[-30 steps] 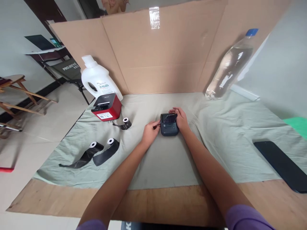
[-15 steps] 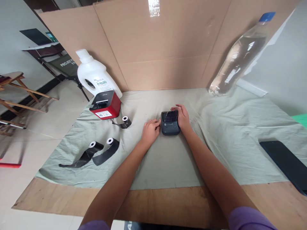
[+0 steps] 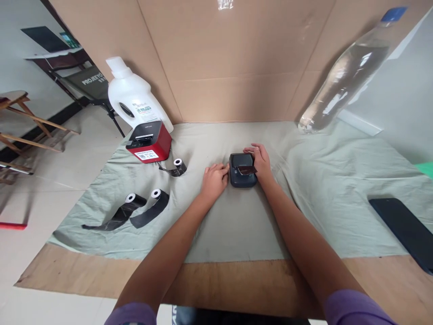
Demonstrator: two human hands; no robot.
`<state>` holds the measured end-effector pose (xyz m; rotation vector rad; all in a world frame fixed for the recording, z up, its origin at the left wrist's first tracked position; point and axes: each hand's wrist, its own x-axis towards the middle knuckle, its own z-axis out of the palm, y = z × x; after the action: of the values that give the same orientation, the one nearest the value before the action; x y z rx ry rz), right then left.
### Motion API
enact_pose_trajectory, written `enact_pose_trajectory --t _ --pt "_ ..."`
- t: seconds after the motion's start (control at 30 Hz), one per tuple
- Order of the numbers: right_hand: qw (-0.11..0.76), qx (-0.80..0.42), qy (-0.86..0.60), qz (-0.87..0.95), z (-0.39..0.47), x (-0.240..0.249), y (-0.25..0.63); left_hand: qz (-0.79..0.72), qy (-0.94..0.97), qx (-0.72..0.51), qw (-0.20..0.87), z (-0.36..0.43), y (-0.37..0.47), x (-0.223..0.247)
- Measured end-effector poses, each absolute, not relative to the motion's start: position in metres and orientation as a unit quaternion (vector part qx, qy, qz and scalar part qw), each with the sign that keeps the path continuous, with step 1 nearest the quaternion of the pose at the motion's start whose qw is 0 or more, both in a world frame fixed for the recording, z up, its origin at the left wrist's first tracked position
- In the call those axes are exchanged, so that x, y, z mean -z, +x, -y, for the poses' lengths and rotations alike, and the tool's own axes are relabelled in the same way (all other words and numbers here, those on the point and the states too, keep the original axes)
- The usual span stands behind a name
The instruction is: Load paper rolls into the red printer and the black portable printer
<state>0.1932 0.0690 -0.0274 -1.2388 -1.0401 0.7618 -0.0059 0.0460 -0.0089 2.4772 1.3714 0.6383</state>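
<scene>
A small black portable printer (image 3: 242, 179) sits on the cloth in the middle, with a dark, shiny strip of paper (image 3: 246, 170) lying across its top from under the lid. My left hand (image 3: 215, 181) rests on the cloth with fingers curled, its fingertips pressed to the printer's left side. Around the right side and back corner is my right hand (image 3: 261, 163), its fingers bent behind the lid; the palm hides that edge. To the left lie black paper rolls with white cores: one (image 3: 179, 168) by the red printer and two (image 3: 134, 201) nearer me, with loose tails.
A red and black printer (image 3: 150, 142) stands at the back left before a white detergent bottle (image 3: 138, 99). A large clear bottle with a blue cap (image 3: 345, 81) leans at the back right against the cardboard (image 3: 230, 99). A black phone (image 3: 402, 230) lies at the right.
The dark strip on the portable printer now reaches further forward over its front, and the lid behind it shows plain black. My right hand has shifted slightly; the view has tilted a little downward.
</scene>
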Motion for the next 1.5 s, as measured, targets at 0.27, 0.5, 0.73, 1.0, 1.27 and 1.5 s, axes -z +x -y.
enact_pose_trajectory --t 0.27,0.5,0.73,1.0,1.27,1.5 --pt "0.629 -0.341 -0.534 0.451 -0.071 0.029 0.193 -0.469 0.843 -0.227 0.134 -0.044 -0.003 0.006" --pt "0.629 -0.329 -0.539 0.453 -0.074 0.033 0.195 -0.492 0.819 -0.23 0.183 -0.043 -0.004 0.006" --pt "0.646 -0.34 -0.537 0.423 -0.069 0.029 0.193 -0.483 0.752 -0.316 0.319 -0.048 -0.006 0.013" --pt "0.486 -0.483 -0.496 0.533 -0.061 0.005 0.232 -0.485 0.748 -0.309 0.332 -0.05 -0.007 0.011" --pt "0.483 -0.336 -0.553 0.59 -0.06 -0.005 0.228 -0.478 0.749 -0.313 0.335 -0.05 -0.007 0.011" --pt "0.439 -0.158 -0.708 0.53 -0.078 -0.009 0.217 -0.486 0.75 -0.303 0.332 -0.05 -0.006 0.011"
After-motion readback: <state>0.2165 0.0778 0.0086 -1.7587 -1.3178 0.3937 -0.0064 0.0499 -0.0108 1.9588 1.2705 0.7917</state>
